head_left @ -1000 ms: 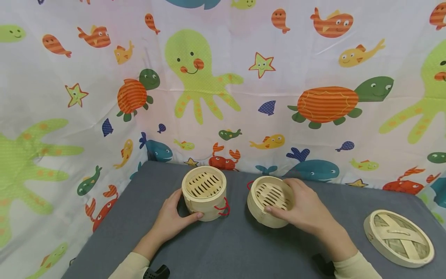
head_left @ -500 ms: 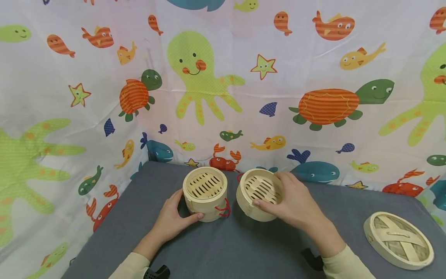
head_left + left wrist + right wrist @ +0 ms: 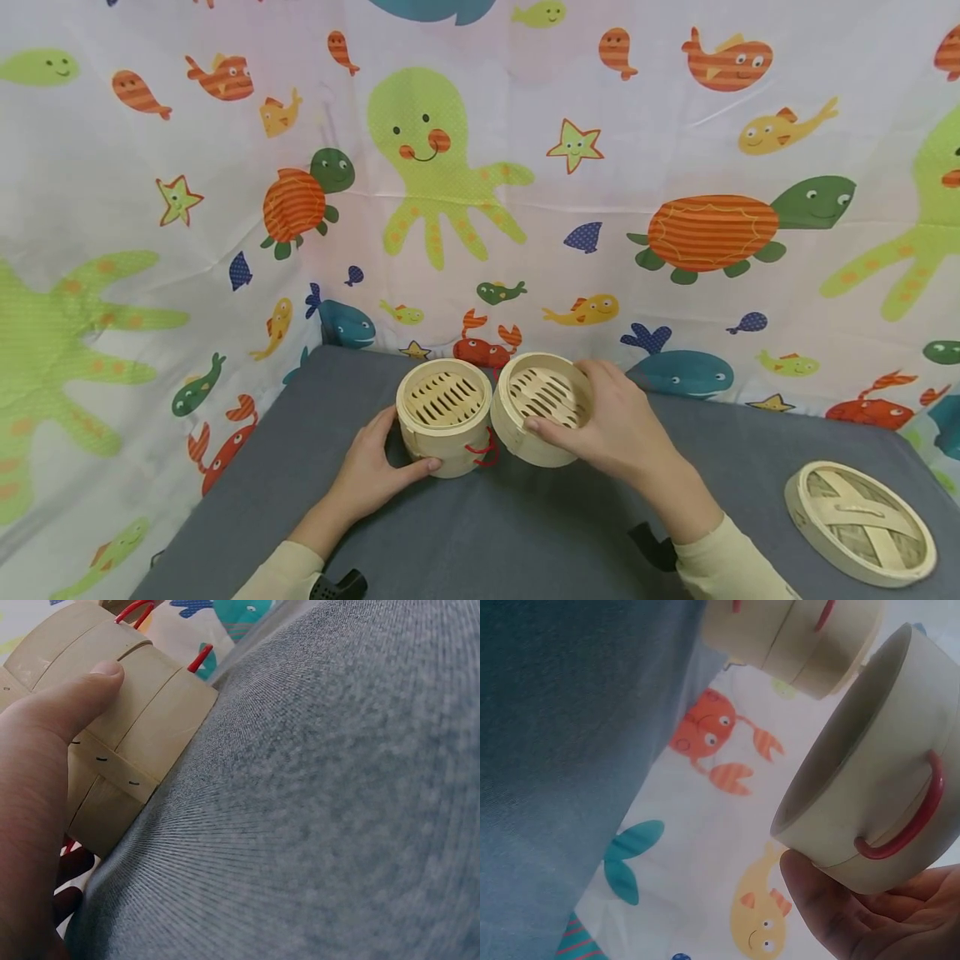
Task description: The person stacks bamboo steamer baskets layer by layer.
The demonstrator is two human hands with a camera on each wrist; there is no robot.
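Gripped in my right hand [image 3: 618, 417] is a pale, round bamboo steamer basket [image 3: 543, 392] with a slatted floor, held tilted above the table [image 3: 480, 542], which is covered in dark grey cloth. My thumb crosses its near rim; the other fingers hold its right side. Right wrist view: 1 red handle loop [image 3: 922, 817] on the basket's wall, the fingers of the same hand beneath. Immediately to the left, a pale cylindrical bamboo steamer [image 3: 444, 412], slatted on top, stands upright on the table. My left hand [image 3: 375, 462] is curled around its left side, thumb along the near wall. Left wrist view: 2 red cord ends [image 3: 200, 658] and a row of dark staples on this wall. Whether the 2 rims touch, I cannot tell. Near right, well apart from both, lies a round bamboo lid [image 3: 861, 523] with crossed woven strips. Far side: a white curtain [image 3: 525, 242] printed with turtles, whales, octopuses and crabs. Both my sleeves [image 3: 723, 567] are cream.
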